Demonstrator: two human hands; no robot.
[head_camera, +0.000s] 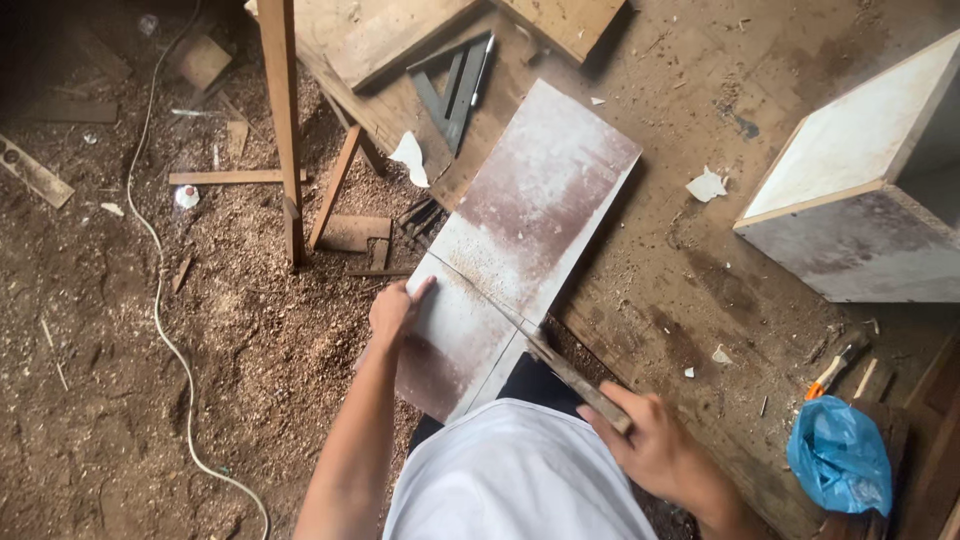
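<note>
A long rectangular board (520, 240), pale grey with reddish-brown smears and dusted with sawdust, lies slanted over the edge of the wooden desk (700, 280). The left hand (395, 310) presses flat on its near end, grip open. The right hand (655, 445) is closed around the handle of a handsaw (540, 345), whose blade crosses the board.

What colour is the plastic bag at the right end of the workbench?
Bright blue: the plastic bag is crumpled near the workbench edge, clearest in the head view.
</note>
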